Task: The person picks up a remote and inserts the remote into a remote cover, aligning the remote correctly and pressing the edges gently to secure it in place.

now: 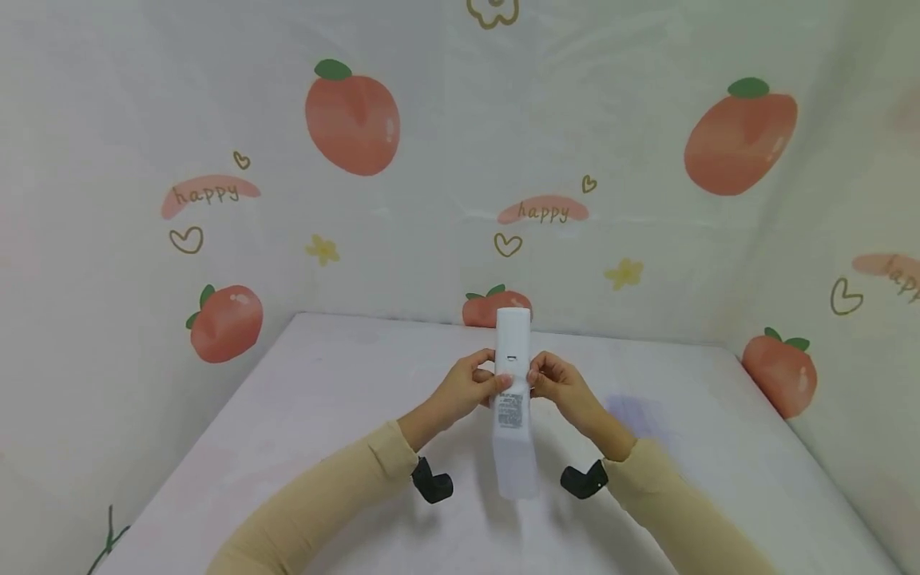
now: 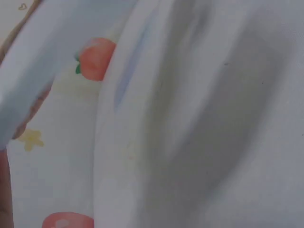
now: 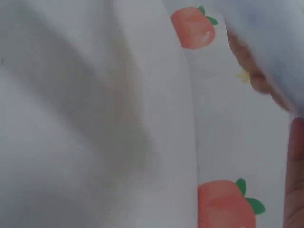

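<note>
A long white device [image 1: 513, 343] with a small slot, a grey printed label [image 1: 511, 410] and a translucent lower end [image 1: 516, 471] is held up over the table. Its exact kind cannot be made out. My left hand [image 1: 460, 387] grips it from the left, thumb on the labelled face just above the print. From the other side my right hand [image 1: 565, 391] pinches its right edge at about the same height. The device's blurred white body [image 2: 52, 52] crosses the left wrist view's upper left corner. In the right wrist view its body [image 3: 280, 42] fills the upper right, with fingers [image 3: 254, 71] partly behind it.
The white table [image 1: 374, 375] has a faint purple patch [image 1: 636, 415] on the right. Behind it hangs a white curtain [image 1: 431, 160] printed with red fruit. Black wrist mounts [image 1: 433, 481] sit on the beige sleeves [image 1: 338, 495].
</note>
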Demonstrator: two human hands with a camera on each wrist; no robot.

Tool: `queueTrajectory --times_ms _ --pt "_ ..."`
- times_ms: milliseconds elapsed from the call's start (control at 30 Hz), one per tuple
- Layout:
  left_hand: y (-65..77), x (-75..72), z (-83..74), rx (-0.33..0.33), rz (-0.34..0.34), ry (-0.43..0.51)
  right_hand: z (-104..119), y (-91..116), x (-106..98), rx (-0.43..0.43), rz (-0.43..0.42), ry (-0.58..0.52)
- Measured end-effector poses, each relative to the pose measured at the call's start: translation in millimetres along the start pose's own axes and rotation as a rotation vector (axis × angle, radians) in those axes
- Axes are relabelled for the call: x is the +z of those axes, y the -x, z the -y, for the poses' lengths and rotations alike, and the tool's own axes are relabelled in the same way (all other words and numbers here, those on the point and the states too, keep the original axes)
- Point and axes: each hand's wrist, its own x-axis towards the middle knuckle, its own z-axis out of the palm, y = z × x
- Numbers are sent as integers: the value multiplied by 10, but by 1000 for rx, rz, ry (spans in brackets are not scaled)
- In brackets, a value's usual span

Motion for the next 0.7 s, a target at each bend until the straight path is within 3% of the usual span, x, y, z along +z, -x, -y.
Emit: queueTrajectory --times_ms 167,233,400,467,633,700 --pt "37 47 22 52 -107 -262 -22 32 125 156 -87 -23" --pt "41 69 11 58 -122 -289 -13 34 148 213 -142 -31" --pt "21 65 49 24 -99 54 24 24 101 253 -251 -119" --pt "27 63 93 -12 -87 142 43 30 73 244 -264 -140" --pt "56 102 127 -67 -58 132 64 59 42 239 -151 -126" --pt "52 118 104 -59 -76 152 71 70 38 243 -94 -116"
